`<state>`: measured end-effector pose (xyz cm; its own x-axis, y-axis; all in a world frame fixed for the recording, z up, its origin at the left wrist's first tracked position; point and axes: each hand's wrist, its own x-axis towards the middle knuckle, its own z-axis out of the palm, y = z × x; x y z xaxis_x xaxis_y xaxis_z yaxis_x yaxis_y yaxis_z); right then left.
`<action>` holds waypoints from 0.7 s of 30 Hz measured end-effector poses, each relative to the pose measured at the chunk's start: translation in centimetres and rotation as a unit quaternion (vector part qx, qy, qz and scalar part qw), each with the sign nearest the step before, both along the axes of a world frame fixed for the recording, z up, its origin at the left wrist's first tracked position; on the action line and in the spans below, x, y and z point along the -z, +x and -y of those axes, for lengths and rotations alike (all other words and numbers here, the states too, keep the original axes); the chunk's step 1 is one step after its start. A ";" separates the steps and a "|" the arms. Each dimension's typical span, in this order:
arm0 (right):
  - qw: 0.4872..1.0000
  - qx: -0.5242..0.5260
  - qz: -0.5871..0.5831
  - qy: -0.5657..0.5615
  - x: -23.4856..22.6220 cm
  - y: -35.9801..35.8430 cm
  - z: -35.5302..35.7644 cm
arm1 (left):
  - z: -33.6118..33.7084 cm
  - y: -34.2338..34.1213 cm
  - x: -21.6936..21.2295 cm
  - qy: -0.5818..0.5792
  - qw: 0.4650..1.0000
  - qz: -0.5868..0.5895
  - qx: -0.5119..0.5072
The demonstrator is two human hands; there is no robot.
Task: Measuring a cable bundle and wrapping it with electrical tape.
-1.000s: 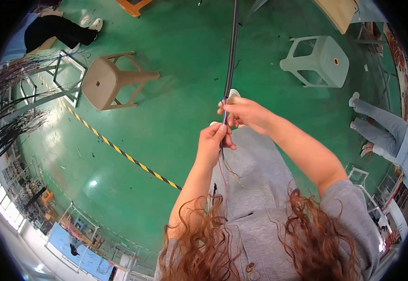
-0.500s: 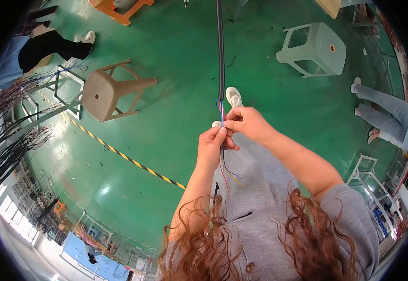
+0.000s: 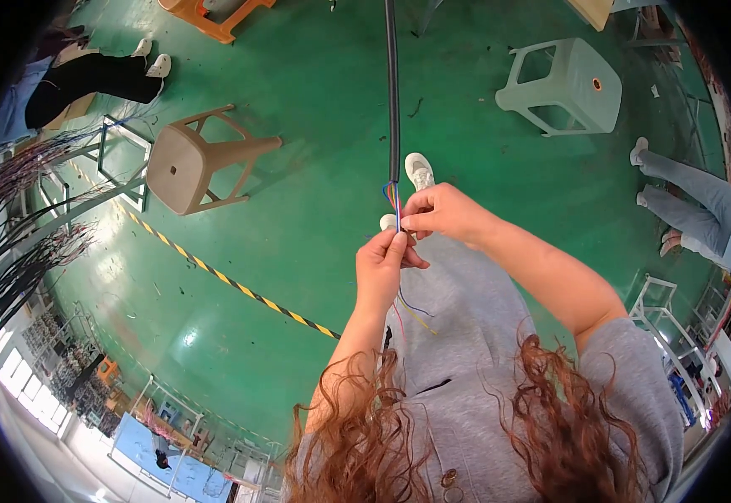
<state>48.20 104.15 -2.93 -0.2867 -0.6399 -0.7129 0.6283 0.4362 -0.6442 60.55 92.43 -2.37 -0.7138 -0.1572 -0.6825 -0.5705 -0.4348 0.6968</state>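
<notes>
A thick black cable (image 3: 394, 101) runs down from the top of the view and ends just above my hands. Thin coloured wires (image 3: 393, 194), blue, red, yellow and white among them, come out of its cut end. My left hand (image 3: 380, 258) pinches these wires between thumb and forefinger. Just above it, my right hand (image 3: 443, 211) has its thumb and forefinger closed on the wires too. Loose wire ends (image 3: 416, 308) hang below my fingers in front of my grey clothing. Exactly which wires each hand grips is hidden by the fingers.
A brown stool (image 3: 183, 172) lies tipped at left, a pale green stool (image 3: 585, 88) at right. An orange stool (image 3: 230, 21) is at the top. Yellow-black tape (image 3: 231, 285) crosses the green floor. Bundles of cables (image 3: 13, 268) hang at far left. Other people's legs show at both sides.
My right hand has shifted slightly up and the right elbow outward. The wires above my fingers bow out wider at the cable's end. My left hand stays pinched in nearly the same place.
</notes>
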 end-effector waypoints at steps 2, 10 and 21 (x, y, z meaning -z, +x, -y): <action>0.999 0.035 0.035 -0.020 0.0 0.0 0.0 | 0.2 0.1 0.0 0.043 0.999 -0.015 -0.024; 0.990 -0.055 -0.123 0.046 0.3 0.5 0.9 | 0.1 0.1 -0.1 -0.127 0.991 -0.019 0.037; 0.988 0.084 -0.116 0.065 -1.1 2.2 1.5 | 0.7 -0.2 0.1 0.074 0.994 0.020 -0.076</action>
<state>50.36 102.67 -1.82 -0.5462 -0.4777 -0.6881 0.5400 0.4272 -0.7252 60.39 91.71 -2.44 -0.6617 -0.1571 -0.7331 -0.5160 -0.6140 0.5973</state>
